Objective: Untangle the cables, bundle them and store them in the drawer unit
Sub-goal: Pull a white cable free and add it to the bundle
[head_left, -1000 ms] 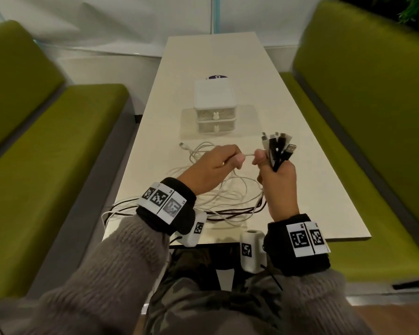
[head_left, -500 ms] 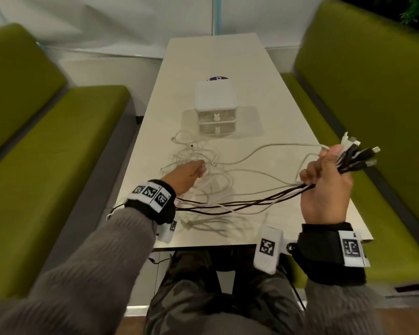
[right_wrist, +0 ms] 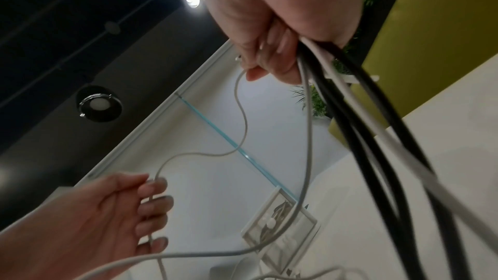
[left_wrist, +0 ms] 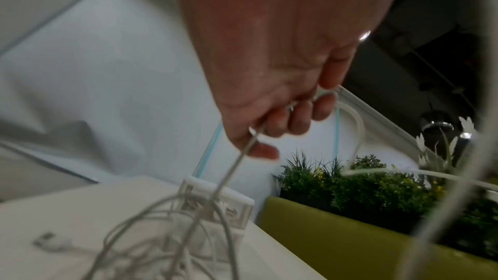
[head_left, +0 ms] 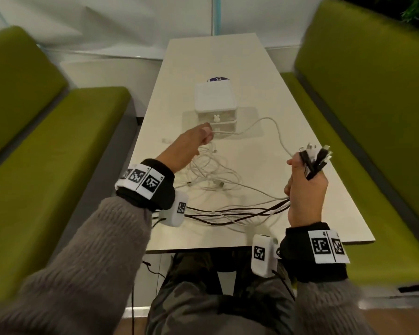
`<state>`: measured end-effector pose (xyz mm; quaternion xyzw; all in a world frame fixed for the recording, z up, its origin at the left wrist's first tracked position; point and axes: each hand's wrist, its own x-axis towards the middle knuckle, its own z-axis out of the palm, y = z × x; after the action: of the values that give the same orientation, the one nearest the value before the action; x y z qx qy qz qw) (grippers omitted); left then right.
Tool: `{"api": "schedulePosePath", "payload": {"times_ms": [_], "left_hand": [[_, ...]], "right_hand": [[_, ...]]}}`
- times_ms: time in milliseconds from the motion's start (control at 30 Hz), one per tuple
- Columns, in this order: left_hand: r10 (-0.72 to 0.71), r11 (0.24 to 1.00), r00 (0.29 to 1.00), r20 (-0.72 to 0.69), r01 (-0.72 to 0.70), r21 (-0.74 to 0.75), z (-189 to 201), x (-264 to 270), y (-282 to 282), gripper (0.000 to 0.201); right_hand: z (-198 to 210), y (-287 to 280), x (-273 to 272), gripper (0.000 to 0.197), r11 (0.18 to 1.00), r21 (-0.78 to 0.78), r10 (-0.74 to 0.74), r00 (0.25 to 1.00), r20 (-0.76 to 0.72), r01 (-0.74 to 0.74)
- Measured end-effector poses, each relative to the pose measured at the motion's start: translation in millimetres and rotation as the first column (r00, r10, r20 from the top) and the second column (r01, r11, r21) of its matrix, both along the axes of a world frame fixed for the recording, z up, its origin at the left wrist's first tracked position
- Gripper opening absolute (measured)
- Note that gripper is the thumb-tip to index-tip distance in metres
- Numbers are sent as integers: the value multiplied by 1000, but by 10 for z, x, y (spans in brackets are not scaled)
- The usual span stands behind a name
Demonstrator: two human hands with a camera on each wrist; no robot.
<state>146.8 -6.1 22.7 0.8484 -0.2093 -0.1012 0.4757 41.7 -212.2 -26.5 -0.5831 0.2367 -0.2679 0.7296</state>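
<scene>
Just in front of the white two-drawer unit (head_left: 214,102), my left hand (head_left: 203,137) is raised and grips a white cable (head_left: 273,131) in curled fingers (left_wrist: 283,118). That cable arcs right to my right hand (head_left: 305,187). The right hand grips a bunch of black and white cable ends, with the plugs (head_left: 315,157) sticking up out of the fist. Dark and white cables (head_left: 228,213) trail from it leftward across the table's near edge. A loose tangle of white cable (head_left: 213,175) lies between the hands. Both drawers look closed.
The long white table (head_left: 228,59) runs away from me, with green benches on the left (head_left: 58,146) and right (head_left: 363,117). A dark round object (head_left: 218,79) peeks out behind the drawer unit. Plants (left_wrist: 350,182) stand behind the right bench.
My left hand has risen from the cable pile and moved forward toward the drawer unit, drawing a white cable up. The right hand has shifted slightly left, still holding the plug ends.
</scene>
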Motion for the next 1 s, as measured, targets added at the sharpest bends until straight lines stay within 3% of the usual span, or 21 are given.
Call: {"api": "schedulePosePath", "payload": {"times_ms": [100,233,400,500,700,867,1000], "left_hand": [[-50,999,980,191,52,-3,-81,-131,-127,24],[-237,971,884,403,203,127,-186,-259,-321,31],[-326,944,816,478,251,215,-251,-390,-446,29],[-352,932,829,435,269,243,-299,-415,-450,32],[-280,940,912,299,196,281,-470,-213,-93,28],[-186,862,964,192,66,503,-476,-20,7,22],[-135,843,977,165,25,538,-447,102,45,19]], "right_hand": [[20,117,21,17,993,-88,78,997,-14,-79],[72,276,55,23,955,-201,214,976,-43,-218],[137,336,35,38,944,-73,320,946,-43,-323],[153,295,38,33,957,-45,286,958,15,-285],[230,45,-14,29,981,185,21,986,165,-52],[231,65,-70,33,968,249,-91,972,215,35],[301,-15,-95,36,939,325,-202,948,246,116]]}}
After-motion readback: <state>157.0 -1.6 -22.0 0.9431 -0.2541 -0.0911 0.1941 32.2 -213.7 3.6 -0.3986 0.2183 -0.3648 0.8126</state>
